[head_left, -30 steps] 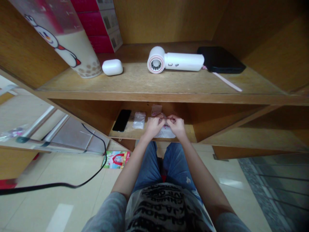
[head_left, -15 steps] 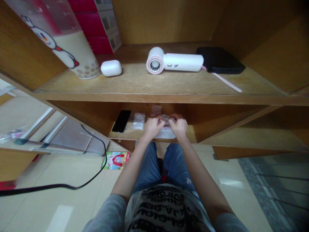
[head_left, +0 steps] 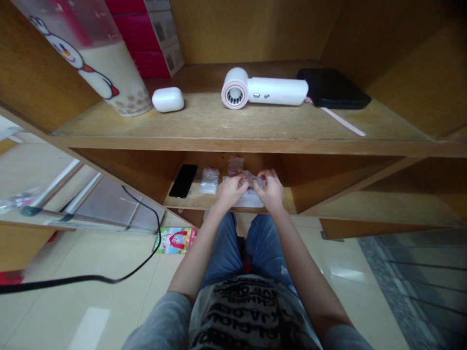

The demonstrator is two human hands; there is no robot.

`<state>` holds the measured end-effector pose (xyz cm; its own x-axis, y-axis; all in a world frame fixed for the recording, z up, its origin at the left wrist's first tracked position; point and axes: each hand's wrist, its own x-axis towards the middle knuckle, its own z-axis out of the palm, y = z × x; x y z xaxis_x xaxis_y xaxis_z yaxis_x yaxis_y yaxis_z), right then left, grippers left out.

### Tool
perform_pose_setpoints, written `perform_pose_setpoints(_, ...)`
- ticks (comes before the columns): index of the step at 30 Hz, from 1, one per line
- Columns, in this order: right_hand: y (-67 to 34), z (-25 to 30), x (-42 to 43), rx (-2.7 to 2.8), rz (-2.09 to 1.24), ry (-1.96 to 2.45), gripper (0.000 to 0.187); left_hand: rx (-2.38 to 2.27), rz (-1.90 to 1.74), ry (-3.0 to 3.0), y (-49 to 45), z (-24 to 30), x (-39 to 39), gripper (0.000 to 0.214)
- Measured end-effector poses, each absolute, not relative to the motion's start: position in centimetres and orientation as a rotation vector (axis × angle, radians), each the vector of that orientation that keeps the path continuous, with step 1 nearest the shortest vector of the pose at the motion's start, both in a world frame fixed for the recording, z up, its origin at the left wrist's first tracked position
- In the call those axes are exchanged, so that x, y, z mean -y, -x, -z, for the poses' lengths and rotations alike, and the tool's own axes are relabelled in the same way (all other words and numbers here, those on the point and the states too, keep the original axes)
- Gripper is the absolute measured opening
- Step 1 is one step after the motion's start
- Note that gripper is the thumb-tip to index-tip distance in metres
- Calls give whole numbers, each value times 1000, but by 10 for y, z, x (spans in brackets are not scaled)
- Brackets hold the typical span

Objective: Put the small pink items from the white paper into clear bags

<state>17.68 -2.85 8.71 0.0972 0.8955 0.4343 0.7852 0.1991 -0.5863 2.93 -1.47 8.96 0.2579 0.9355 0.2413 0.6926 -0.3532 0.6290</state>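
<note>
Both my hands meet over the lower wooden shelf (head_left: 189,200). My left hand (head_left: 232,190) and my right hand (head_left: 271,189) each pinch one end of a small clear plastic bag (head_left: 253,181) with something pinkish inside; what it holds is too small to name. Under my hands lies a flat clear bag (head_left: 250,199) on the shelf. Two more small clear bags lie just to the left: one whitish (head_left: 210,181), one with pink content (head_left: 235,165) farther back. A black phone (head_left: 183,180) lies at the shelf's left end.
On the upper shelf (head_left: 233,127) stand a tall cup with a snowman print (head_left: 95,63), a white earbud case (head_left: 168,99), a white handheld fan (head_left: 264,91), a black flat case (head_left: 332,89) and red boxes (head_left: 146,34). A black cable (head_left: 109,278) and a colourful packet (head_left: 174,240) lie on the tiled floor.
My hands stay pinched on the small bag, working it between the fingers; they have shifted slightly right and back. The rest is unmoved.
</note>
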Motion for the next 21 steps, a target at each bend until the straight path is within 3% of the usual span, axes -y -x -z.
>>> perform_pose_setpoints(15, -174, -87, 37, 2105, -19, 1600, 29, -1360, -928, -2157, -37, -93, 20, 20)
perform_pose_setpoints(21, -174, -79, 31, 1979, -187, 1555, 39, -1391, -1305, -1845, -34, -76, 23, 15)
